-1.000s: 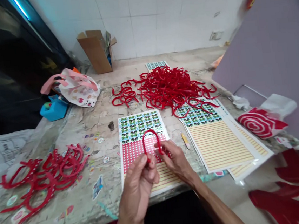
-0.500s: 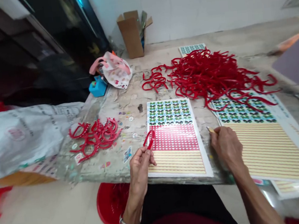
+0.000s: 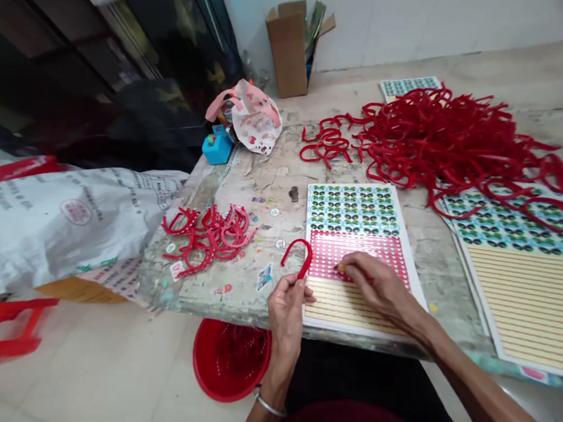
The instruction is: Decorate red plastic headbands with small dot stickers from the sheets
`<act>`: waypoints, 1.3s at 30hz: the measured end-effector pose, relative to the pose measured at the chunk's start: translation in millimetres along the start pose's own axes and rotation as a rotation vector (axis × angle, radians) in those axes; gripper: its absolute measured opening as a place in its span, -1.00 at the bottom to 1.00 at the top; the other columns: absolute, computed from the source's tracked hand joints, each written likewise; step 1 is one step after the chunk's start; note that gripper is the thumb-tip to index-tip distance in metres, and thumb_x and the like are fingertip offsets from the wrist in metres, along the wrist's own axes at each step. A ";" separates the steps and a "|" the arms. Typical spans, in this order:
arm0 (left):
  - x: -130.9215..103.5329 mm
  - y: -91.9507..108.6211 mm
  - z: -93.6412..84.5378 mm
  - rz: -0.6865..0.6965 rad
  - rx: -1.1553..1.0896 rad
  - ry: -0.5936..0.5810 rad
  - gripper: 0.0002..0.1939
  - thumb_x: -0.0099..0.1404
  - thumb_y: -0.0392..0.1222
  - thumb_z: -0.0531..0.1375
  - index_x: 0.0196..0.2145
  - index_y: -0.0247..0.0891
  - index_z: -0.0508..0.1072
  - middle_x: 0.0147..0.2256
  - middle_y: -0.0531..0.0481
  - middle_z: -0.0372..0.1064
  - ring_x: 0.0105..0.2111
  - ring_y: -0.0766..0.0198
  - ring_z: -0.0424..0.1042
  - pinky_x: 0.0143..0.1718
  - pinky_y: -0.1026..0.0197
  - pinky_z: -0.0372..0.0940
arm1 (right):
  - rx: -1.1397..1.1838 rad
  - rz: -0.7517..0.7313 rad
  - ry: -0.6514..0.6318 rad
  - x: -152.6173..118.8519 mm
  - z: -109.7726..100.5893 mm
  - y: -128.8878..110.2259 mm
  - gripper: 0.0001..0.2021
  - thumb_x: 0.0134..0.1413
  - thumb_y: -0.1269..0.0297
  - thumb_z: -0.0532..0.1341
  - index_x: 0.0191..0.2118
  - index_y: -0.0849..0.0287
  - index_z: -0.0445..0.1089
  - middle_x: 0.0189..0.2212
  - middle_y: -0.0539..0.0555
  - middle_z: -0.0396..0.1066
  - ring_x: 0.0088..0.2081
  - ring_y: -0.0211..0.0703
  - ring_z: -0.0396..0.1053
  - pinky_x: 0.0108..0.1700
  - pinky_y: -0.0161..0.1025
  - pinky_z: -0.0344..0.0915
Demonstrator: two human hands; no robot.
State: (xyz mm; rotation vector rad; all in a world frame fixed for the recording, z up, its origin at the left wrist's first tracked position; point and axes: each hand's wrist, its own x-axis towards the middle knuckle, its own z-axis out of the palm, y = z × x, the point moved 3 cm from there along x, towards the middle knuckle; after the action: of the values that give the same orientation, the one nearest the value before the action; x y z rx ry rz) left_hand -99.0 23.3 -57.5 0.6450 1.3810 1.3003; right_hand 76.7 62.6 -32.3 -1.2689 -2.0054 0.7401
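Observation:
A curved red band (image 3: 307, 253) is pinched in my left hand (image 3: 286, 310), at the left edge of a printed sheet (image 3: 365, 306). That sheet carries a green and blue pattern, pink rows with white marks and yellow stripes. Over its pink rows, my right hand (image 3: 375, 285) pinches a small yellowish tool with a dark tip (image 3: 339, 268). Several pink-red curved bands with white marks (image 3: 221, 233) lie in a pile to the left. A large heap of plain red bands (image 3: 453, 131) lies at the back right.
More striped sheets (image 3: 539, 305) lie at the right. At the back are a cardboard box (image 3: 289, 54), a white and pink bag (image 3: 255, 120) and a blue holder (image 3: 217, 149). A red basket (image 3: 206, 377) stands on the floor, and a white sack (image 3: 58, 222) is at the left.
My right hand has moved left with the tool, from beside the sheet to over its pink rows. The band in my left hand now shows as a wider hook. The view has shifted left.

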 end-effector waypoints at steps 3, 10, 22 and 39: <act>-1.4 -3.7 1.2 -0.001 -0.011 0.006 -0.74 0.08 -0.12 0.25 -0.31 -0.33 0.40 -0.35 -0.03 0.35 -0.43 0.31 0.40 -0.43 0.28 0.36 | -0.166 -0.111 -0.092 13.7 21.0 -8.6 -0.85 0.18 0.35 0.02 -0.29 0.15 0.33 -0.38 0.07 0.39 -0.30 -0.14 0.29 -0.22 -0.18 0.15; -3.7 -3.7 1.5 -0.070 -0.028 -0.022 -0.77 0.12 -0.10 0.22 -0.34 -0.34 0.40 -0.50 0.02 0.37 -0.44 0.31 0.41 -0.30 0.22 0.36 | -0.301 -0.203 -0.141 24.1 28.4 -6.8 -0.87 0.18 0.34 0.04 -0.29 0.16 0.32 -0.43 0.06 0.38 -0.33 -0.15 0.25 -0.25 -0.21 0.07; -0.5 -9.2 9.8 -0.043 -0.026 -0.031 -0.70 0.14 -0.08 0.22 -0.24 -0.35 0.41 -0.44 -0.03 0.43 -0.46 0.30 0.45 -0.34 0.22 0.38 | -0.406 -0.297 -0.175 22.7 33.4 -4.0 -0.80 0.20 0.33 0.00 -0.36 0.20 0.32 -0.45 0.09 0.32 -0.35 -0.15 0.18 -0.25 -0.20 0.02; 2.2 -10.7 13.5 -0.010 0.068 0.011 -0.70 0.20 -0.07 0.15 -0.22 -0.36 0.36 -0.43 -0.05 0.43 -0.42 0.24 0.49 -0.32 0.18 0.40 | 0.405 0.126 0.202 19.8 -14.9 14.7 -0.88 -0.01 0.23 0.22 -0.43 0.15 0.29 -0.51 -0.03 0.26 -0.48 -0.27 0.21 -0.43 -0.29 0.17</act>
State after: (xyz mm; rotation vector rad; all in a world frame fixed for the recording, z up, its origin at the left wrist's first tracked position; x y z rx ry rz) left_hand -84.2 27.1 -65.8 0.6768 1.4414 1.2546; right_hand 89.8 88.1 -29.4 -1.1805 -1.5295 0.9785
